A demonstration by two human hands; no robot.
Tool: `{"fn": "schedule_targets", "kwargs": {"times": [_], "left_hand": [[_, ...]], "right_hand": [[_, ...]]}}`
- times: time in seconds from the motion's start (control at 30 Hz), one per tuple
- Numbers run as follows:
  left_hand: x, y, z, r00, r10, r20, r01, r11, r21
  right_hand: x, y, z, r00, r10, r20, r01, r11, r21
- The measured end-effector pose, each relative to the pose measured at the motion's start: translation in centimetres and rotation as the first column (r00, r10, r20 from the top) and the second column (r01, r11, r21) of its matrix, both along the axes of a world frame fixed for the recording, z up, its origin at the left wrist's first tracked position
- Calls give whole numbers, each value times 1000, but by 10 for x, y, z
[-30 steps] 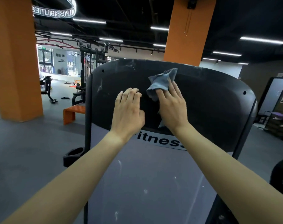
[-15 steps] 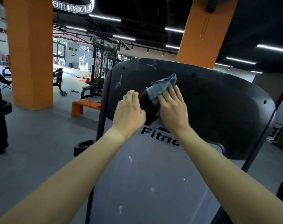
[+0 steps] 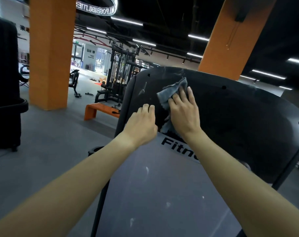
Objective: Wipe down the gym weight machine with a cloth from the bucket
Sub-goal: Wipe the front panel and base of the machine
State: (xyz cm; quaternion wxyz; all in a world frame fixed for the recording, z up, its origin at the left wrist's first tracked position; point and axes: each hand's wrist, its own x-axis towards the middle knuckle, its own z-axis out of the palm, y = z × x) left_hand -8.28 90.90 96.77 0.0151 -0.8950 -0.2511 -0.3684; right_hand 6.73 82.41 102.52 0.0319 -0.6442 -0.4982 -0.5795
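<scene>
Head view: both forearms reach forward; the left hand (image 3: 142,125) rests bent fingertips on the weight machine's dark panel (image 3: 239,127), holding nothing; the right hand (image 3: 184,113), fingers straight and spread, presses the grey cloth (image 3: 171,92) flat against the panel's upper part; the cloth runs steeply under the palm, free corner pointing up.

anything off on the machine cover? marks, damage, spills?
Yes: white streak on the black upper panel near its left edge, left of the cloth under the right hand; pale flecks scattered on the grey lower panel. Look like dried residue or scuffs, not yet wiped. No spill or breakage visible.
</scene>
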Motion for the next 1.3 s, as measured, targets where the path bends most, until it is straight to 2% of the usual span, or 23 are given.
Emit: {"fn": "schedule_targets", "kwargs": {"times": [0.07, 0.13, 0.2, 0.27, 0.37, 0.43, 0.5, 0.57, 0.67, 0.7, 0.77, 0.83, 0.9, 1.0, 1.1, 1.17, 1.23, 1.3], "left_hand": [[2, 0, 1, 1000, 5, 15, -5, 999, -41], [3, 0, 2, 1000, 10, 6, -10, 999, -54], [4, 2, 2, 1000, 9, -4, -9, 999, -44], [6, 3, 4, 1000, -1, 9, 1, 999, -43], [12, 2, 9, 997, -41, 62, 45, 997, -60], [17, -3, 12, 992, -82, 97, 86, 996, -36], [23, -10, 13, 984, -117, 131, 118, 993, 1], [30, -17, 14, 979, -132, 153, 130, 991, 21], [40, -25, 17, 979, -129, 158, 126, 992, 31], [43, -26, 18, 979, -125, 158, 120, 992, 40], [49, -29, 19, 980, -114, 161, 110, 993, 37], [55, -28, 17, 980, -108, 168, 105, 994, 31], [59, -29, 13, 982, -110, 153, 107, 994, 30], [64, -30, 8, 991, -81, 107, 77, 996, 43], [67, -29, 8, 992, -72, 107, 68, 997, 42], [68, -27, 8, 989, -73, 125, 66, 996, 53], [69, -26, 7, 989, -66, 129, 58, 996, 65], [69, -26, 7, 989, -57, 138, 45, 996, 83]], "right_hand": [[-5, 5, -19, 1000, -14, 22, 18, 988, -152], [-8, 5, -42, 998, -14, 69, 42, 905, -423], [-6, 2, -54, 996, -31, 88, 75, 832, -550], [-4, -4, -50, 992, -25, 123, 82, 874, -479], [8, -20, -26, 996, 35, 77, -27, 995, -94], [20, -37, -11, 999, 38, -5, -37, 986, 161], [24, -46, -10, 995, 37, -87, -9, 953, 303], [23, -47, -23, 990, 68, -121, -34, 963, 267], [27, -52, -36, 995, 84, -48, -85, 996, -9], [30, -56, -32, 997, 69, -28, -70, 997, -30], [38, -66, -19, 999, 26, -47, -21, 994, 105], [43, -74, -8, 992, 13, -123, 30, 939, 341], [41, -73, -7, 983, 64, -173, 26, 881, 473], [38, -64, -22, 972, 117, -206, -27, 919, 393], [39, -65, -31, 983, 116, -140, -102, 990, 101], [44, -72, -22, 990, 123, -69, -127, 991, -46], [48, -76, -8, 992, 120, -46, -120, 993, -4], [52, -75, 3, 991, 111, -77, -94, 976, 199]]}}
